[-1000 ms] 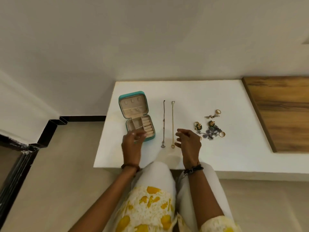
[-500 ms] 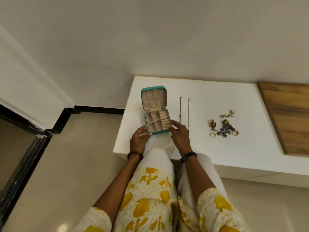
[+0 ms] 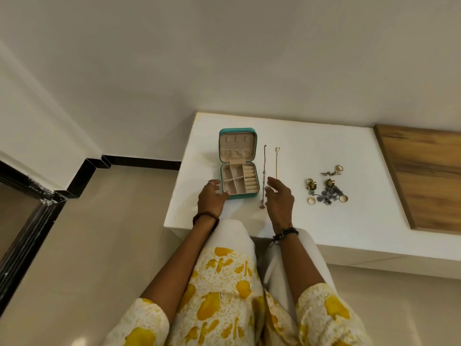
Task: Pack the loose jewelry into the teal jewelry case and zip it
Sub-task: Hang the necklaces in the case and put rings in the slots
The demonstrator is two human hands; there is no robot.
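Packing not yet begun, as I judge it: the teal jewelry case (image 3: pixel 238 163) lies open and apparently empty on the white table (image 3: pixel 324 221), my left hand (image 3: pixel 211 199) touching its near corner, my right hand (image 3: pixel 279 199) relaxed and empty beside two chains (image 3: pixel 264 171), with three gold rings (image 3: pixel 343 198) and clustered earrings (image 3: pixel 328 192) still unpacked.

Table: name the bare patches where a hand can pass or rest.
Free: the table strip behind the chains and trinkets; the near edge right of the right hand. Tight: the gap between case and chains, beside the left hand.
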